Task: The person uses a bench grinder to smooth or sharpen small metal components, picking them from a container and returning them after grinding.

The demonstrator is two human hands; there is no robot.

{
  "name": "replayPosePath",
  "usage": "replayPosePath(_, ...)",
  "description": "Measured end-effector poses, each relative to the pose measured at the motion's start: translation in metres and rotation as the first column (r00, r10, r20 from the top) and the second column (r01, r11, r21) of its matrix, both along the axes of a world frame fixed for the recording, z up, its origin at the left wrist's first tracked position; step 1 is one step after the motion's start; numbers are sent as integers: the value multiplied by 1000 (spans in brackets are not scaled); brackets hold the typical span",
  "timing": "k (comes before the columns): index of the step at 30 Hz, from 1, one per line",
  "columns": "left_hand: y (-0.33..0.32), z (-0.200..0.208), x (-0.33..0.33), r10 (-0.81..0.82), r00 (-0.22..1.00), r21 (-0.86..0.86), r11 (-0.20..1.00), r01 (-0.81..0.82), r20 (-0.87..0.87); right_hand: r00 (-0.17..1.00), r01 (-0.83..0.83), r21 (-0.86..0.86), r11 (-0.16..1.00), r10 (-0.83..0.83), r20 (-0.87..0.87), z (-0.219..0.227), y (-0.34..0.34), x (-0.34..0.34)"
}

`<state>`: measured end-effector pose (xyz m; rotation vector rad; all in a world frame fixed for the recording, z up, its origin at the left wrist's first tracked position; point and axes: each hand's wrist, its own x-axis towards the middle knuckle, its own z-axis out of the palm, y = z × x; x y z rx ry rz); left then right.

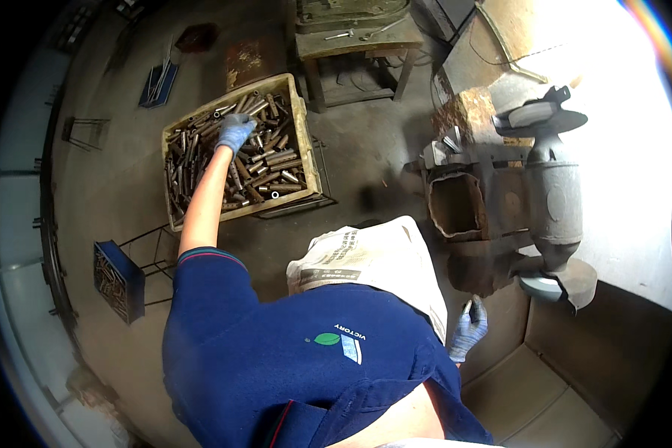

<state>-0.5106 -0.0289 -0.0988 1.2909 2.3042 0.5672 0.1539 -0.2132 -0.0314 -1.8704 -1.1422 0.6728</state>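
Note:
My left hand (236,133), in a blue-grey work glove, reaches into a yellowish plastic crate (304,149) on the left. Short metal tubes (276,158), rusty brown to bright steel, fill the crate in a jumbled heap. The fingers are curled down against the tubes at the heap's far part, and what they grip is hidden. My right hand (468,328), gloved alike, hangs low at my right side, below the front of a bench grinder-like machine (556,198). Its fingers are drawn together near a small dark tip that I cannot make out.
A blue box of small parts (119,282) sits on a wire stand at left. Farther off are a blue tray with thin rods (158,84) and a workbench (358,41) bearing wrenches. An open-topped metal box (455,205) stands beside the machine. A pale apron (366,257) covers my lap.

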Motion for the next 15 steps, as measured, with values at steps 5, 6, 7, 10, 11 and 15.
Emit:
replayPosePath(5,45,1,37,30,953,-244,964,-108,-301,999,-44,-27,999,45,27,5,15,-4)
replayPosePath(6,55,18,57,56,930,-286,944,-168,-362,998,-52,-9,999,53,41,-1,12,1)
replayPosePath(7,60,18,60,26,924,-278,950,-142,-382,996,-72,4,997,72,49,-5,11,4)
replayPosePath(10,75,20,77,-108,892,-394,915,-83,-439,995,-89,-57,994,92,42,-5,6,8)
replayPosePath(11,78,4,72,-100,895,-402,911,-94,-436,997,-76,-69,995,78,23,-3,4,10)
replayPosePath(15,79,-11,67,-52,896,-395,908,-142,-441,1000,21,-114,993,-19,13,4,-5,4)
